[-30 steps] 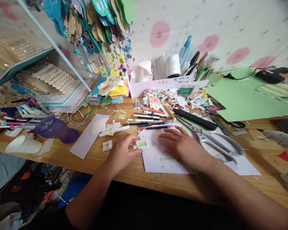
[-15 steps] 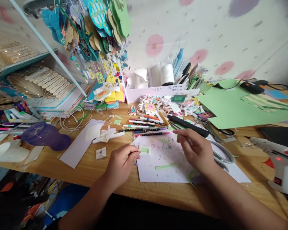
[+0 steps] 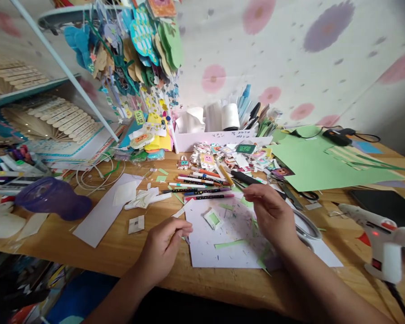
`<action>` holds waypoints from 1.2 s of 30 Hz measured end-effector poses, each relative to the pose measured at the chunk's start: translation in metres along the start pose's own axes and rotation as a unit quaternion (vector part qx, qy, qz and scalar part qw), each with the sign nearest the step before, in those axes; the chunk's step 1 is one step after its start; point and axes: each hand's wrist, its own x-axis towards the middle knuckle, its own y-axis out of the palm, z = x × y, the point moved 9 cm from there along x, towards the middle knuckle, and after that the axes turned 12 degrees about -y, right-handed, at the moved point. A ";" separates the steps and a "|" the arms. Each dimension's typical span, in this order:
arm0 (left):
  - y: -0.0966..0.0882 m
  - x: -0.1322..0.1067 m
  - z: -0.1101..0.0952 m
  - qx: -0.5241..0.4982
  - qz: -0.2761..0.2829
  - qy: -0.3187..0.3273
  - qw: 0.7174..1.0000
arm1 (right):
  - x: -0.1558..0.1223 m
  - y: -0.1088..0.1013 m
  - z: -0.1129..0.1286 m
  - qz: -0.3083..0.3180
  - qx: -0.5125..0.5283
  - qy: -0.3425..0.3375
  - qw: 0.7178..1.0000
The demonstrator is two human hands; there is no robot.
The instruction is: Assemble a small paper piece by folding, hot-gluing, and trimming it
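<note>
Frame [image 3: 213,219], white around green, lies on the white sheet [image 3: 202,253], right of and slightly beyond the left hand [image 3: 167,246], the nearer one; long axis slants far-left to near-right. Left hand partly open, nothing visibly held; right hand [image 3: 272,215] half-curled, contents indeterminable.

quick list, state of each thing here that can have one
Left hand: loosely curled, nothing visible in it
Right hand: fingers bent, whether gripping unclear
White frame with green centre: lying on white paper
White glue gun: red light lit
Silver-handled scissors: partly hidden, open or shut unclear
Markers: lying in loose pile
Green sheet: spread flat
</note>
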 end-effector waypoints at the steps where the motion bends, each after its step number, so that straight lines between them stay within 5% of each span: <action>1: 0.004 -0.001 -0.002 0.001 0.009 0.012 1.000 | 0.000 -0.001 0.003 -0.004 0.010 -0.006 1.000; 5: 0.013 -0.007 -0.011 0.055 0.014 0.048 0.997 | -0.003 -0.007 0.006 -0.022 0.032 0.004 0.999; 8: 0.001 -0.007 -0.013 0.096 -0.022 0.063 0.993 | -0.005 -0.006 0.007 -0.022 0.030 0.004 0.999; 14: -0.081 0.022 0.014 0.249 -0.161 -0.008 0.955 | -0.006 -0.006 0.001 -0.023 -0.003 0.026 0.999; 17: -0.097 0.055 0.032 0.367 -0.101 -0.041 0.924 | -0.009 -0.003 -0.010 -0.006 -0.008 0.062 0.998; 21: -0.086 0.089 0.053 0.456 0.031 -0.056 0.888 | -0.012 0.002 -0.017 0.019 0.002 0.086 0.996; 29: -0.097 0.116 0.082 0.453 0.041 -0.103 0.885 | -0.011 0.006 -0.014 0.052 -0.003 0.049 0.997; 36: -0.088 0.120 0.078 0.451 0.055 -0.060 0.889 | -0.007 0.009 -0.004 0.082 -0.022 -0.005 0.996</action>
